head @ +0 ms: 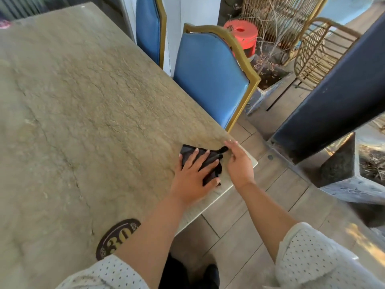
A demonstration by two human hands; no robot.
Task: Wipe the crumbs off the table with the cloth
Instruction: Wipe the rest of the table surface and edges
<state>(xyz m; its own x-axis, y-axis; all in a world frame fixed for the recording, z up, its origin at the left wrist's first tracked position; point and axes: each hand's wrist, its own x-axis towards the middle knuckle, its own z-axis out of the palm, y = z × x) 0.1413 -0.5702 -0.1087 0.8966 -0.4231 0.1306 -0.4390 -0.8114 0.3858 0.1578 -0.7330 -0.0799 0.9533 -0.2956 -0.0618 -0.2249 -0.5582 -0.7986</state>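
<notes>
Black cloth at the table's corner: we judge the risk to be debris, or the cloth itself, going over the edge.

Black folded fabric cloth point(208, 163) lies on the mottled beige stone-look table point(87, 105), close to its near right corner and edge. We note the left hand point(192, 176) pressed flat on it, fingers spread, palm down, forearm reaching in from the near side; it pins the cloth and does not clench it. The right hand point(239, 163) hovers just beside, fingers loosely curved, released, at the cloth's knotted tip; contact we cannot confirm. No crumbs are discernible in this blurred view. Beyond stands the blue padded chair with gold frame point(212, 78); a stroke outward could, in our judgement, scatter debris onto it.
</notes>
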